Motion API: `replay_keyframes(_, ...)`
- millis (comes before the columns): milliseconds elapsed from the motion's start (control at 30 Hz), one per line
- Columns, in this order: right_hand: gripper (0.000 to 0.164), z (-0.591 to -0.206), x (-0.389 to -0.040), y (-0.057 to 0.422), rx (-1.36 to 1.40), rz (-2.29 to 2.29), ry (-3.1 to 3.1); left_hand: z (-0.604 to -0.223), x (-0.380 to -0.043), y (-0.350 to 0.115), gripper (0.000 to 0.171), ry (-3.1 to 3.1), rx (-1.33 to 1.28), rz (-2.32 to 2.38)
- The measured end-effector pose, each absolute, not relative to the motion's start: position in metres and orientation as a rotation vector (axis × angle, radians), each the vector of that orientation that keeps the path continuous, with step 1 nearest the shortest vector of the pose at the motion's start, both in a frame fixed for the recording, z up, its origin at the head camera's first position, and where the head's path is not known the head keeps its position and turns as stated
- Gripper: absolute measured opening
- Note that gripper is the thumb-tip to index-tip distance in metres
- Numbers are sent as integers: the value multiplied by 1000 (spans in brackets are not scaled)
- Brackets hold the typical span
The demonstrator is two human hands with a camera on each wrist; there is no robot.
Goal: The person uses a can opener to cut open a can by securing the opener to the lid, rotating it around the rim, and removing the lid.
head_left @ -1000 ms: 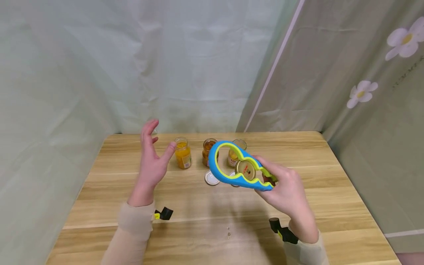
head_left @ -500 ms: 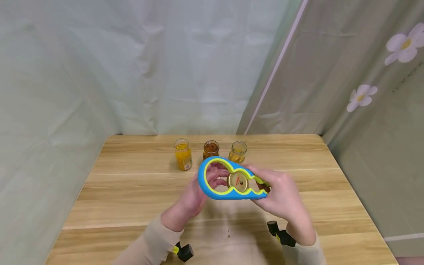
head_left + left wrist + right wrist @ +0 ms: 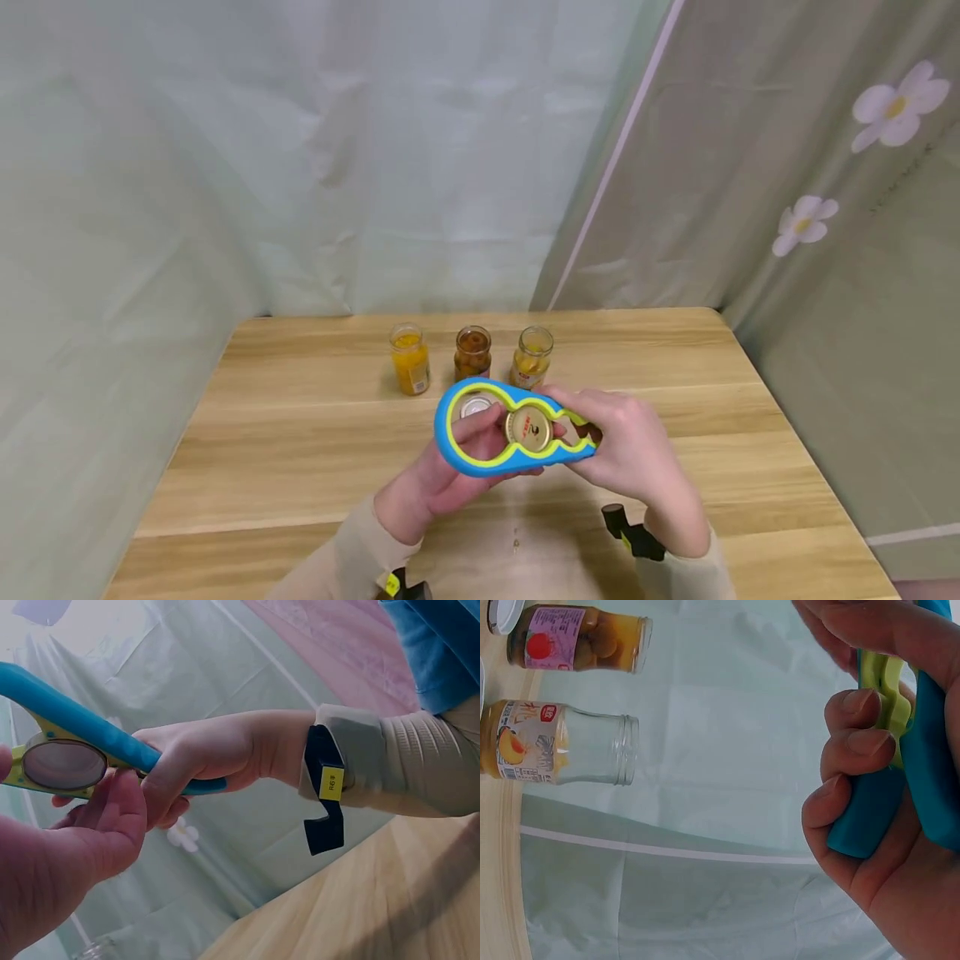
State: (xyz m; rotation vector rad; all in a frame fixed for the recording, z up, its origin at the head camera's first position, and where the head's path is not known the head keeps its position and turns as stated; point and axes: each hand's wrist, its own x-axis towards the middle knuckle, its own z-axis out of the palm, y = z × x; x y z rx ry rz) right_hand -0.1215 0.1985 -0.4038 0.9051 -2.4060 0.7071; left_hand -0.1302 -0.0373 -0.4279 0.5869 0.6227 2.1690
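My right hand (image 3: 626, 437) grips the handle end of a blue and lime-green jar opener (image 3: 442, 432), held up over the table. A round gold jar lid (image 3: 528, 428) with red print sits in the opener's middle notch. From below, my left hand (image 3: 442, 479) reaches up to this lid, thumb on its left side and fingertips on its right, pinching it. In the left wrist view the lid's underside (image 3: 65, 764) faces the camera, beside the curled left fingers (image 3: 124, 806). The right wrist view shows the right fingers (image 3: 859, 746) wrapped round both handles.
Three lidless glass jars stand in a row at the back: an orange-filled jar (image 3: 411, 367), a jar of brown fruit (image 3: 472, 358) and a jar of yellow fruit (image 3: 531, 360). A white lid (image 3: 476, 406) lies on the wooden table (image 3: 285, 467). Curtains (image 3: 450, 167) hang behind.
My left hand has come from the left side, beside the orange jar, to the lid under the opener. The opener has moved slightly left and lower in view, still in my right hand.
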Motion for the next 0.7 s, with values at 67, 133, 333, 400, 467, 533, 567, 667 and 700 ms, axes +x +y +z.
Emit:
replay_keyframes(67, 59, -404, -122, 198, 928, 701, -2412, -429, -129, -39, 39, 618, 591, 2175)
replay_keyframes(133, 60, -404, -122, 197, 940, 701, -2418, -430, -129, -41, 37, 638, 575, 2180)
replay_keyframes(333, 64, -402, -123, 198, 929, 675, -2429, -431, -131, -42, 34, 755, 571, 2154)
replay_keyframes(400, 64, -401, -123, 198, 923, 666, -2435, -431, -132, -42, 35, 802, 577, 2145)
replay_keyframes(467, 64, -401, -123, 198, 919, 663, -2440, -431, -133, -43, 34, 865, 564, 2138)
replay_keyframes(533, 65, -400, -123, 199, 913, 659, -2445, -431, -134, -44, 35, 917, 565, 2128)
replay_keyframes(567, 66, -400, -123, 199, 908, 657, -2446, -430, -135, -45, 36, 941, 583, 2125)
replay_keyframes(667, 68, -400, -122, 200, 897, 672, -2431, -429, -138, -46, 42, 1008, 653, 2123)
replay_keyframes(700, 69, -400, -122, 201, 892, 681, -2424, -428, -138, -48, 43, 1031, 655, 2128)
